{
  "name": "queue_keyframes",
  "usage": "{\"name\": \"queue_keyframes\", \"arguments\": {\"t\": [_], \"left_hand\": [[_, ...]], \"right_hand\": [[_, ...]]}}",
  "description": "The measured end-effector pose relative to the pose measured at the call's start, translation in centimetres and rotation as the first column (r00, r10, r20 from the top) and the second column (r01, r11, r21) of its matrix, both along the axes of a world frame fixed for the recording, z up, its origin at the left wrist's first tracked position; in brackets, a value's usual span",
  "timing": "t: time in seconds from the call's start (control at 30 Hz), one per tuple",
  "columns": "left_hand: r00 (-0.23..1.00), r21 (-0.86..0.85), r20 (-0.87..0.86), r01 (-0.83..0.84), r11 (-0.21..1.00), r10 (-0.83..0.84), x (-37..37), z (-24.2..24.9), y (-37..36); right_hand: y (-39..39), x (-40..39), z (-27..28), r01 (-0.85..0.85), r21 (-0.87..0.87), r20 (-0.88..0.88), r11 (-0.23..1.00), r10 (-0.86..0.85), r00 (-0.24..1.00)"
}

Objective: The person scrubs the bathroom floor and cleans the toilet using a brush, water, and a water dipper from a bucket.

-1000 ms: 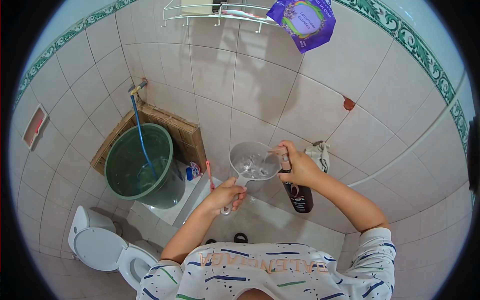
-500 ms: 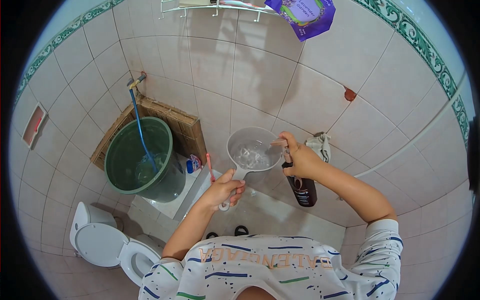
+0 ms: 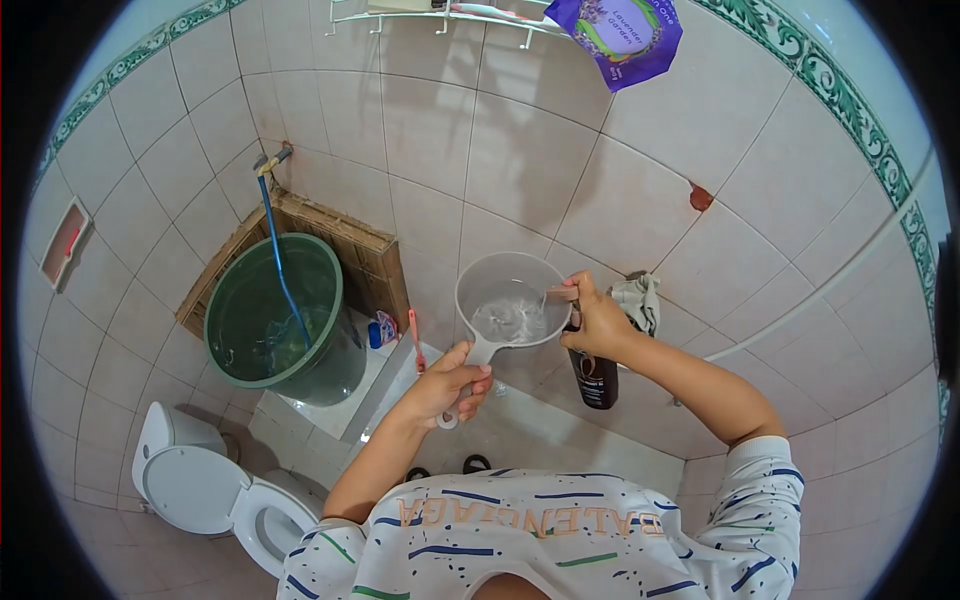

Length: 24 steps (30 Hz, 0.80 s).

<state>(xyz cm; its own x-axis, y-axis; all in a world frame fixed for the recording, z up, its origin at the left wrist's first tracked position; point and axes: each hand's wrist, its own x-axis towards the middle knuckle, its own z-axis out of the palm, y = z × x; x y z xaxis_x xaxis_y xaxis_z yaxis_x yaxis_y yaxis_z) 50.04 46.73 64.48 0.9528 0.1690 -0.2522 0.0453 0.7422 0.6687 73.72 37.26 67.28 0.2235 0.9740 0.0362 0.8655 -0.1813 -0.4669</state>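
My left hand is closed around the handle of a pale grey water dipper. Clear water with whitish streaks lies in its bowl. In my right hand is a dark brown pump bottle, which hangs at a slight tilt beside the dipper. Its brownish-pink pump nozzle reaches over the dipper's right rim, with my fingers at the pump head. Part of the bottle's neck is hidden by that hand.
A large green bucket stands at left, fed by a blue hose from a wall tap. The toilet is lower left. A wire rack and purple pouch hang above. Cloth hangs at right.
The bottle's base has swung slightly left, so it hangs a little more upright. The nozzle stays over the dipper's rim, and the ripples in the water look different.
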Motion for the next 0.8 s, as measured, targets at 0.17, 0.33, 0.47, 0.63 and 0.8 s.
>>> {"name": "queue_keyframes", "arguments": {"t": [0.17,0.33,0.47,0.63,0.8], "left_hand": [[1.0,-0.006,-0.021,-0.017,1.0,0.017,0.0,-0.4,0.3],[1.0,0.041,0.012,0.013,0.999,-0.013,-0.3,-1.2,0.7],[0.998,0.112,-0.067,0.012,0.994,-0.004,-1.2,-2.1,0.7],[0.992,0.11,-0.119,-0.031,0.993,0.044,-3.2,-5.5,0.4],[0.959,0.082,-0.212,-0.175,0.981,0.189,-6.6,-6.6,-0.7]], "right_hand": [[-0.9,-0.3,2.4,-0.104,0.065,-0.007,0.992,0.105,0.994],[-2.7,0.8,10.3,0.029,0.223,-0.034,0.974,-0.022,0.999],[-4.9,2.4,22.5,0.174,0.652,0.204,0.738,-0.392,0.897],[-3.9,1.5,40.6,-0.237,0.922,0.346,0.307,-0.374,0.86],[3.2,1.9,49.1,-0.218,0.975,0.219,0.04,-0.314,0.924]]}}
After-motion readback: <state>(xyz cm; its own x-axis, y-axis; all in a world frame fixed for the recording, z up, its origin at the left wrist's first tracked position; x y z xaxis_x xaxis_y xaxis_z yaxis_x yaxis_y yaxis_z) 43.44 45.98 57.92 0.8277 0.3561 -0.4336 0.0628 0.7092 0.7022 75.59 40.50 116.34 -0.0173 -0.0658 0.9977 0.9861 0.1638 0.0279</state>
